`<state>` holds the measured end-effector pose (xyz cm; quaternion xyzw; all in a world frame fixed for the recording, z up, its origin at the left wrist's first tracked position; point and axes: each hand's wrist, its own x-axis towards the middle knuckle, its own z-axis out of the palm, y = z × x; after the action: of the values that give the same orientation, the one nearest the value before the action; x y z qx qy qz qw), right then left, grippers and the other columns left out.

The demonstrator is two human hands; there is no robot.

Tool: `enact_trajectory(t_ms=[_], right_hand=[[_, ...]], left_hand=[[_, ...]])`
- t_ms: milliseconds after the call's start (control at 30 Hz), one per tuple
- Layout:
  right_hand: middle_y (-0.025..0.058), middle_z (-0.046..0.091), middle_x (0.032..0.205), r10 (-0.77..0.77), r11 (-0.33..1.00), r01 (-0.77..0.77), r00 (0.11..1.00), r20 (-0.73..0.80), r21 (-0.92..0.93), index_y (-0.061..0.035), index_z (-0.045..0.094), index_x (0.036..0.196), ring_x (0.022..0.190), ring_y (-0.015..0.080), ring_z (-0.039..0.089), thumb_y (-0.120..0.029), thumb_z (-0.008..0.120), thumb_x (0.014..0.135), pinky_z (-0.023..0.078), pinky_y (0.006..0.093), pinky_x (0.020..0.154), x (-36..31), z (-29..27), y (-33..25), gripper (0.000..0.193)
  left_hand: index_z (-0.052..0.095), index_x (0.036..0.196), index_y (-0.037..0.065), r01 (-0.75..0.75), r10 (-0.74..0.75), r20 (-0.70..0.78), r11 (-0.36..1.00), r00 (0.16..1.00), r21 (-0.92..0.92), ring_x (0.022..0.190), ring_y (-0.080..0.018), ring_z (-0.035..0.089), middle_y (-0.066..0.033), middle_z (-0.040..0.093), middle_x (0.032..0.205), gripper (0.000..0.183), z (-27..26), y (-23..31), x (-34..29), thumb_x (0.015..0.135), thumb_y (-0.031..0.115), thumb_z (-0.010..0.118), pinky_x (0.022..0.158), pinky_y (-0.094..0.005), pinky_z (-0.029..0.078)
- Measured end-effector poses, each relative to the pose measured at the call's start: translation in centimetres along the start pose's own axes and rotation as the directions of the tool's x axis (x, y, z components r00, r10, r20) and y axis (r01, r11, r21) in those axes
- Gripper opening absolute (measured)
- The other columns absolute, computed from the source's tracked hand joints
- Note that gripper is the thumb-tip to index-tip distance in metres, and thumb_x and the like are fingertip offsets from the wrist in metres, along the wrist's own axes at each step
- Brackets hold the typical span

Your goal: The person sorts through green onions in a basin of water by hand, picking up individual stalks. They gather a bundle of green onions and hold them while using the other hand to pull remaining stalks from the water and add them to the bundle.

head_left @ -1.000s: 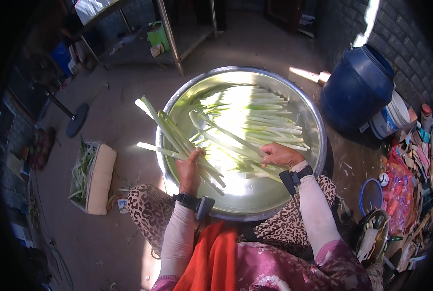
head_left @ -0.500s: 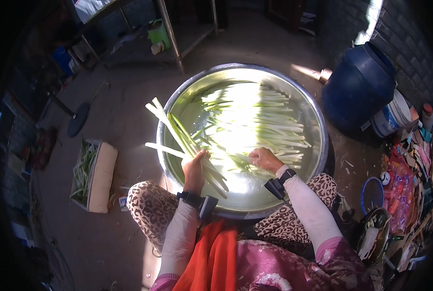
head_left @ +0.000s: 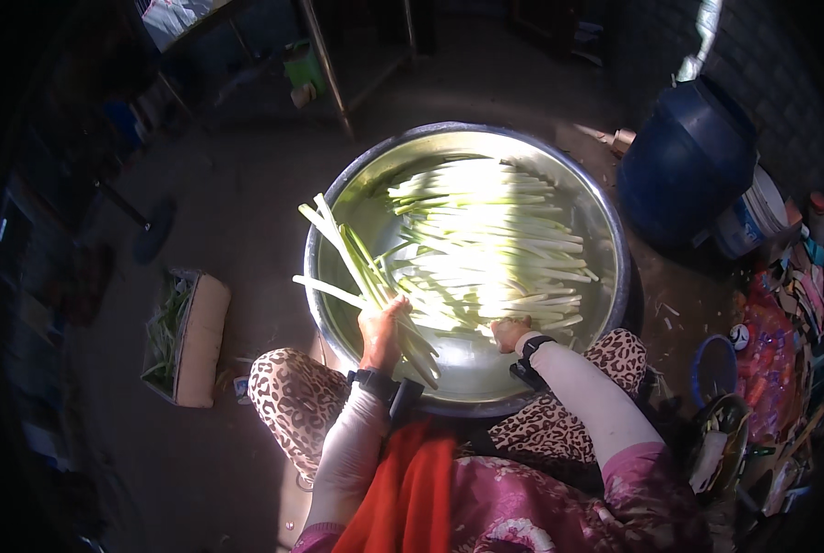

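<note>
Plainly, the wide metal basin point(head_left: 622, 249) rules the working space. Its far rim stands beyond both hands, and its near rim runs between the left knee point(head_left: 292, 392) and the right knee point(head_left: 605, 369). To the basin's left, floor stretches as far as a carton point(head_left: 204, 341) holding green leaves point(head_left: 165, 332); to its right, near the far side, a blue barrel point(head_left: 688, 166) stands just beside the rim, with a white bucket point(head_left: 753, 217) close by it. Inside the basin, the bright metal bottom shows between the laid stalks and the near rim.

The left hand point(head_left: 380, 332), over the basin's near left part, is closed around a bundle of pale green stalks point(head_left: 360, 253). The bundle slants, its far tips sticking out past the left rim and its other ends pointing toward the near rim. The right hand point(head_left: 510, 334), low inside the basin, has its fingers curled at the near edge of the laid stalks point(head_left: 486, 221); whether it grips any of them, I cannot tell.

Counted: two hands, one basin, one barrel, one bucket, one carton. Three tips of the held bundle cross the left rim; the rest overlap. The laid stalks, lying roughly crosswise in the basin, number dozens, and glare hides an exact count.
</note>
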<state>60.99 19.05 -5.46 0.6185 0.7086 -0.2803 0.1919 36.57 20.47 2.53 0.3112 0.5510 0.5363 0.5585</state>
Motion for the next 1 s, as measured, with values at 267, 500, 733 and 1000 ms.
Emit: enact_trajectory(t_ms=[267,500,733,1000], right_hand=[[0.0232,0.062,0.106,-0.068,0.964,0.142,0.949,-0.308,0.225,-0.0002,0.059,0.11,0.104,0.0369,0.058,-0.009,0.055,0.07,0.046,0.0411,0.09,2.2,0.8,1.9,0.041],[0.0199,0.064,0.104,-0.346,0.935,0.354,0.91,-0.229,-0.007,-0.0045,0.062,0.107,0.103,0.0345,0.059,-0.008,0.053,0.073,0.048,0.042,0.087,3.7,3.1,2.6,0.035],[0.0243,0.062,0.106,-0.321,0.942,0.32,0.947,-0.003,0.1,0.0044,0.059,0.105,0.102,0.0358,0.06,-0.037,0.075,0.068,0.047,0.0402,0.088,2.2,1.6,-1.4,0.058],[0.0221,0.06,0.117,-0.319,0.94,0.313,0.947,0.023,0.137,0.0052,0.056,0.119,0.111,0.0324,0.057,-0.04,0.075,0.064,0.044,0.0372,0.094,2.1,3.8,-0.2,0.074]], left_hand=[[0.062,0.091,-0.005,0.039,-0.039,0.005,0.999,0.999,0.01,0.071,-0.0178,0.061,-0.0097,0.065,0.08,0.014,0.7,0.5,-0.7,0.082,0.005,0.065,0.064,-0.0294,0.048],[0.063,0.09,-0.005,0.008,-0.01,0.041,0.999,0.999,0.043,0.072,-0.0176,0.061,-0.0095,0.065,0.081,0.014,1.5,1.0,-1.0,0.082,0.006,0.065,0.065,-0.0293,0.048],[0.062,0.093,-0.006,0.024,-0.023,0.046,1.0,0.999,-0.014,0.071,-0.0194,0.064,-0.0111,0.065,0.081,0.016,-0.6,-0.1,-0.8,0.081,0.003,0.066,0.065,-0.0302,0.052],[0.063,0.094,-0.004,0.067,-0.067,0.005,0.995,0.998,-0.077,0.068,-0.017,0.063,-0.0087,0.066,0.08,0.017,-1.7,-5.4,0.0,0.08,0.005,0.068,0.062,-0.0291,0.051]])
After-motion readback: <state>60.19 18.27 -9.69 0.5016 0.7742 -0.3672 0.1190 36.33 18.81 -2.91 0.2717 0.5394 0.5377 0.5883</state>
